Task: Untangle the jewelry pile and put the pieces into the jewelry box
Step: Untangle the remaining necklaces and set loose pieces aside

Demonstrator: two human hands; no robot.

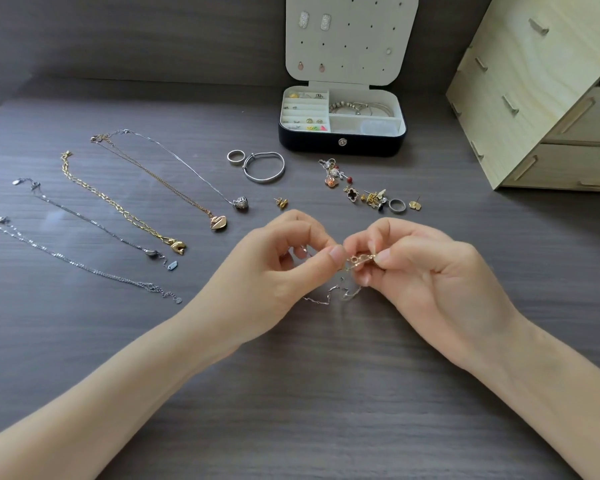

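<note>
My left hand [278, 265] and my right hand [426, 268] meet at the table's middle, both pinching a small gold clasp [358, 260] of a tangled chain. A thin silver chain [329, 295] hangs from it onto the table. The open jewelry box [342, 143] stands at the back with bracelets and earrings in its compartments. Several necklaces lie straightened out on the left, among them a gold chain [118, 206] and a silver chain [80, 268]. A small pile of earrings and rings [368, 192] lies in front of the box.
A silver bangle [264, 167] and a ring [236, 157] lie left of the box. A gold stud [281, 202] sits just beyond my left hand. A wooden drawer unit [548, 98] stands at the right rear. The dark wooden table [291, 393] stretches toward me.
</note>
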